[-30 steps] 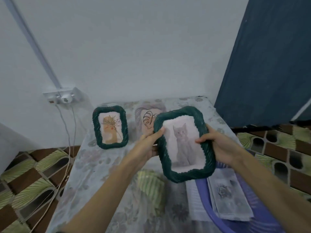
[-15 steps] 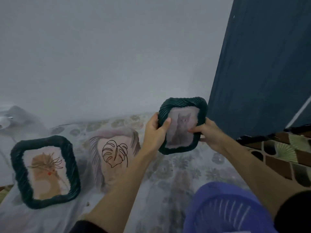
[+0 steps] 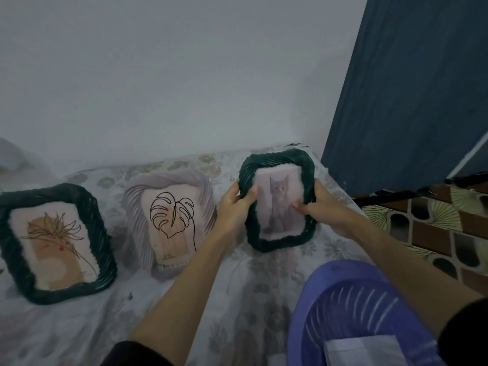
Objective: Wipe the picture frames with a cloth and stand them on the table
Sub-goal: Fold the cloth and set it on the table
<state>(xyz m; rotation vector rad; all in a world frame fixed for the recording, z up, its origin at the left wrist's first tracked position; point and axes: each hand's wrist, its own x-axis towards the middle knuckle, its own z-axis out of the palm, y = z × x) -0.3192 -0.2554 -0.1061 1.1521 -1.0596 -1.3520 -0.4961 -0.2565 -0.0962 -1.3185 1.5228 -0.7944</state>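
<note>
Both hands on the cat frame (image 3: 278, 200), a dark green woven frame with a picture of a grey cat, held upright at the far right end of the desk (image 3: 237, 286), close to the white wall (image 3: 184, 75) and just beside the dark blue curtain (image 3: 412, 88). Left hand (image 3: 233, 204) gripping the left edge, thumb curled over the front rim. Right hand (image 3: 323, 210) holding the right edge, thumb pressed on the picture. Lower edge of the frame at the flowered cloth of the desk; cannot tell whether touching or slightly above. In the middle, standing and leaning back toward the wall, the pale lilac frame (image 3: 169, 220) with a leaf drawing. At the left, standing in the same manner, another dark green frame (image 3: 56, 244) with a drawing of a plant on orange. Three frames in one row, apart from each other. Near the lower right, a purple plastic basket (image 3: 351, 307) with a folded white sheet inside. Patterned floor tiles (image 3: 435, 228) at the right.
</note>
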